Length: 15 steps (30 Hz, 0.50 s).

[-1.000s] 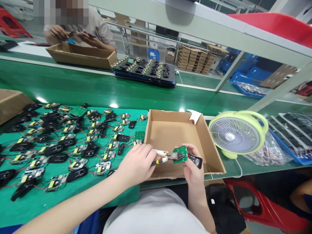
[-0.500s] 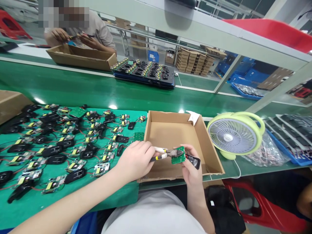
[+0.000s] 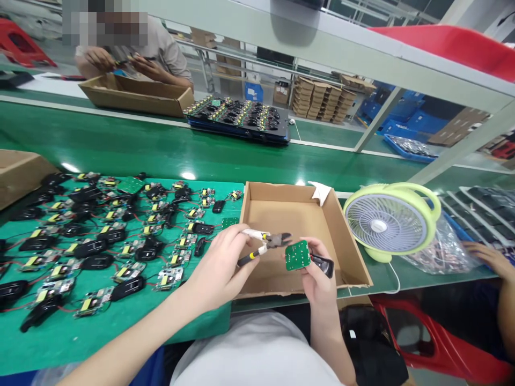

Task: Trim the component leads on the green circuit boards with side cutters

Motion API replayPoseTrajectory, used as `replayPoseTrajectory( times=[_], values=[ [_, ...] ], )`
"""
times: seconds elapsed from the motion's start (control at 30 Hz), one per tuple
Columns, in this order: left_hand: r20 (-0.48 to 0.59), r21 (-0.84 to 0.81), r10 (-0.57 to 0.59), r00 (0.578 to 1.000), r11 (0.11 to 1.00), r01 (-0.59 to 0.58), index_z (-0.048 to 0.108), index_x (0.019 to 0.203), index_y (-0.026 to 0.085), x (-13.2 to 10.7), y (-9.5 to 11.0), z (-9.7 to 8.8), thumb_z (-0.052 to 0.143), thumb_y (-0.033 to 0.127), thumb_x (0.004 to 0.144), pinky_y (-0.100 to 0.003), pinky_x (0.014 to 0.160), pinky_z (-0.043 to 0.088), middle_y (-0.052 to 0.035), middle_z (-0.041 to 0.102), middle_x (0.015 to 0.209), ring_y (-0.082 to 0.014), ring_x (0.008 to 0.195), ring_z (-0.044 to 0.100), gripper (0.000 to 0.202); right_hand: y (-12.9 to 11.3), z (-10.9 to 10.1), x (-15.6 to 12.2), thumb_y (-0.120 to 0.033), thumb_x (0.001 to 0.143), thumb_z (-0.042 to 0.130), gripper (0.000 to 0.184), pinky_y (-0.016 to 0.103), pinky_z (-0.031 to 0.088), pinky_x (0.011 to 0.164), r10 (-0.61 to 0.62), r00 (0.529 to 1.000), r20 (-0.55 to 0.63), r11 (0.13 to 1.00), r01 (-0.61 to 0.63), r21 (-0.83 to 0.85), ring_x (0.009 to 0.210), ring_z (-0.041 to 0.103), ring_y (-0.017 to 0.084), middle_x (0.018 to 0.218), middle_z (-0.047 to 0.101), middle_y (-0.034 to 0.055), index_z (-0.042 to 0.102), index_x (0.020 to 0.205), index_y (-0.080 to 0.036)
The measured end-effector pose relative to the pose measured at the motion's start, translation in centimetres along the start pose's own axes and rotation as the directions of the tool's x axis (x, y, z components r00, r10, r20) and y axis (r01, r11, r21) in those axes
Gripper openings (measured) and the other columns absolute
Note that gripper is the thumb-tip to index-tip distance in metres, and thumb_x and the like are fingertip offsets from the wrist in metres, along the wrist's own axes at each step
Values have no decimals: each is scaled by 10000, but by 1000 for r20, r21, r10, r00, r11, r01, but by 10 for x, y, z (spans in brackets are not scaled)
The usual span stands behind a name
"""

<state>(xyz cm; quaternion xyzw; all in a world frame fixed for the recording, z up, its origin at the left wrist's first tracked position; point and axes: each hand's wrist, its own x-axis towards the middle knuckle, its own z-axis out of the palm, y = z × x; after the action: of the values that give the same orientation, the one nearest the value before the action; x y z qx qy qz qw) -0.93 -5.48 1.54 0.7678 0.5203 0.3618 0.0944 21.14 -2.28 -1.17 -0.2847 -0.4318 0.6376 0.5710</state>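
Note:
In my left hand (image 3: 219, 268) is a pair of cutting pliers (image 3: 277, 242) with black-and-yellow and white handles. Their metal jaws point right, just apart from a green circuit board (image 3: 298, 255). My right hand (image 3: 319, 287) grips this board by its edge, solder side showing. A black plastic housing (image 3: 324, 265) is held in the same hand, behind the board. Both hands are above the front of a shallow cardboard box (image 3: 356, 241). Left of it, many boards with black housings (image 3: 124, 289) lie in rows on a green mat (image 3: 153, 329).
A green-rimmed fan (image 3: 388, 222) stands right of the box, beside a plastic bag of parts (image 3: 438, 249). Another person's hand (image 3: 488, 257) rests at the right edge. Across the bench, a co-worker (image 3: 161, 51) sits behind a cardboard box (image 3: 137, 96); a loaded black tray (image 3: 237, 131) stands nearby.
The pliers have come away from the board, moving left and slightly up, and their jaws have parted. More of the board's face shows. Another person's hand has appeared at the right.

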Motion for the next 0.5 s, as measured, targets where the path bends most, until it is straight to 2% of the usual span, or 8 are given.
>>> replayPoseTrajectory(
  times=[0.07, 0.13, 0.17, 0.23, 0.3, 0.37, 0.43, 0.5],
  values=[
    [12, -296, -155, 988, 943, 152, 593, 1010, 201, -2, -2, -3, 479, 289, 988, -445, 1042, 485, -137, 624, 1233, -268, 1216, 583, 145, -1, 1, -1, -391, 783, 832, 355, 494, 627, 876, 11, 1000, -6, 1000, -11, 12, 955, 759, 305, 1003, 767, 95, 711, 1075, -232],
    [33, -622, -307, 951, 738, 259, 595, 963, 205, -3, -2, -5, 501, 404, 983, -469, 1075, 468, -142, 642, 1220, -294, 1242, 586, 222, -1, 1, -2, -396, 774, 840, 362, 517, 631, 872, -6, 1000, -20, 1000, 6, 11, 961, 758, 318, 997, 770, 104, 716, 1069, -228],
    [44, -782, -374, 927, 564, 264, 585, 919, 203, -3, -1, -6, 537, 466, 954, -495, 1076, 467, -148, 664, 1164, -318, 1220, 606, 270, -1, 0, -3, -401, 782, 836, 365, 524, 632, 872, -12, 1000, -17, 1000, 12, 7, 956, 760, 319, 1013, 771, 109, 720, 1082, -228],
    [44, -876, -447, 893, 412, 250, 531, 861, 216, -2, 3, -9, 434, 562, 964, -525, 1012, 516, -131, 685, 1084, -319, 1107, 676, 374, -1, -2, -4, -409, 783, 836, 369, 537, 638, 848, -35, 999, 2, 999, 35, 7, 927, 767, 322, 1026, 774, 115, 729, 1093, -240],
    [144, -981, -555, 819, 26, 190, 535, 805, 209, -1, 7, -11, 528, 525, 923, -533, 1028, 506, -108, 695, 1028, -313, 1054, 701, 338, 0, -6, -3, -384, 808, 817, 330, 554, 630, 870, -46, 999, -9, 999, 46, -13, 963, 764, 328, 1024, 775, 106, 730, 1101, -259],
    [233, -966, -623, 747, -237, 103, 579, 787, 187, -1, 11, -13, 577, 477, 911, -512, 1019, 515, -99, 701, 978, -301, 1011, 713, 315, 1, -9, -2, -383, 810, 810, 327, 581, 622, 868, -48, 999, -18, 998, 48, -38, 977, 762, 350, 1009, 776, 113, 729, 1103, -261],
    [279, -938, -664, 693, -343, 48, 607, 779, 168, -3, 14, -13, 562, 464, 937, -493, 995, 531, -102, 704, 943, -286, 965, 721, 338, 1, -10, -1, -379, 796, 817, 335, 593, 616, 864, -53, 998, -33, 997, 52, -49, 971, 763, 362, 1001, 774, 120, 730, 1094, -253],
    [296, -928, -687, 664, -370, 31, 625, 782, 154, -8, 15, -14, 514, 476, 973, -486, 972, 544, -107, 706, 926, -269, 912, 725, 391, 1, -10, 1, -374, 779, 829, 344, 591, 610, 872, -58, 997, -48, 997, 55, -55, 968, 763, 364, 993, 773, 125, 733, 1083, -244]
  ],
)
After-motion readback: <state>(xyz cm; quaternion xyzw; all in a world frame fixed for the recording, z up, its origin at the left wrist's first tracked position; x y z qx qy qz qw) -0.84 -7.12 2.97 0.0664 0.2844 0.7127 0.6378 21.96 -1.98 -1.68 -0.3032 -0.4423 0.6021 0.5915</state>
